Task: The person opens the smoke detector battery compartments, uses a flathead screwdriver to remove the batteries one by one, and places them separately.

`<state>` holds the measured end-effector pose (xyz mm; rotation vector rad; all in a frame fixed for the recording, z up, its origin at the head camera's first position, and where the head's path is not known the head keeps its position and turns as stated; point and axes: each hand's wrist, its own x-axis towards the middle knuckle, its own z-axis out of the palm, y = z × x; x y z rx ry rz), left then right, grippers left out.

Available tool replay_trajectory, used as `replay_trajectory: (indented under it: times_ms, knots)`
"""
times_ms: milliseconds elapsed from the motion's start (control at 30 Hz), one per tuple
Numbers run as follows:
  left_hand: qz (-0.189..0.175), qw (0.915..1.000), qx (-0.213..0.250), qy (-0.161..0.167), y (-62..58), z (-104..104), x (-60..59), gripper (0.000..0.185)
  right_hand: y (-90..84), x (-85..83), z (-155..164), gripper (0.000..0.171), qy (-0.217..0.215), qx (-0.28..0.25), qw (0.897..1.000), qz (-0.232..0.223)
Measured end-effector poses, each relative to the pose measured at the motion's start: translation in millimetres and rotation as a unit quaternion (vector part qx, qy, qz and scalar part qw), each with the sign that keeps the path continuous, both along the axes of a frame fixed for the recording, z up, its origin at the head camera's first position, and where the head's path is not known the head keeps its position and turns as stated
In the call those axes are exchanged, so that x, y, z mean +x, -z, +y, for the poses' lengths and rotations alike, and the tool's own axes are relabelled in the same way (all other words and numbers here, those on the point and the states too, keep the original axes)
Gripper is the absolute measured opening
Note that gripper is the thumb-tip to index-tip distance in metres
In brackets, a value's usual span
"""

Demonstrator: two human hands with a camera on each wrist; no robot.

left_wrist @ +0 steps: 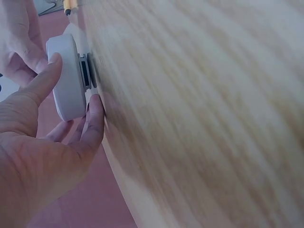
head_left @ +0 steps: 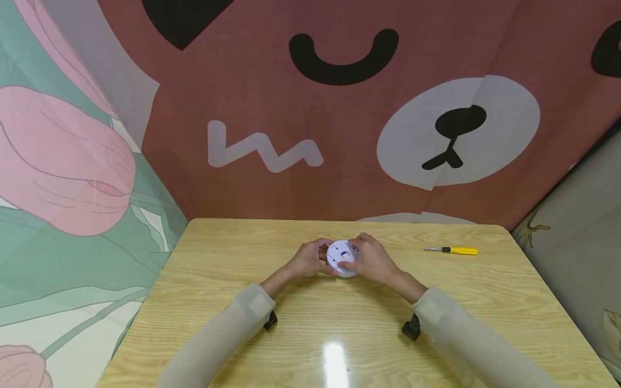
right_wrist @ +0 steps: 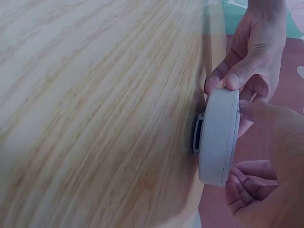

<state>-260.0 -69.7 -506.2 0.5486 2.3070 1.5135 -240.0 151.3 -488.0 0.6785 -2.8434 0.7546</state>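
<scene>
Both hands, left hand [head_left: 306, 260] and right hand [head_left: 372, 260], grasp the white round device [head_left: 342, 258] on the wooden table [head_left: 271, 334], with a yellow screwdriver [head_left: 452, 250] well apart to the device's right.

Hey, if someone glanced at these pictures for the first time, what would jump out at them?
First the two hands at the table's middle: the left hand and right hand both grip a round white device resting on the wooden table. Next, the yellow-handled screwdriver lying alone to the right, and the big cartoon bear cloth behind.
</scene>
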Motion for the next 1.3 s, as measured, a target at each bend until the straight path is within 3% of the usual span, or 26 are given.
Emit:
replay_trajectory:
  times_ms: [800,1300]
  knots:
    - [0.026,0.9993,-0.027,0.004,-0.4,4,1.0,0.072,1.5,-3.0,0,0.061,0.032,-0.019,0.999,-0.022]
    - [-0.002,0.9994,-0.033,0.01,-7.5,1,0.3,0.076,-2.7,-8.9,12,0.059,0.005,-0.06,0.998,-0.009]
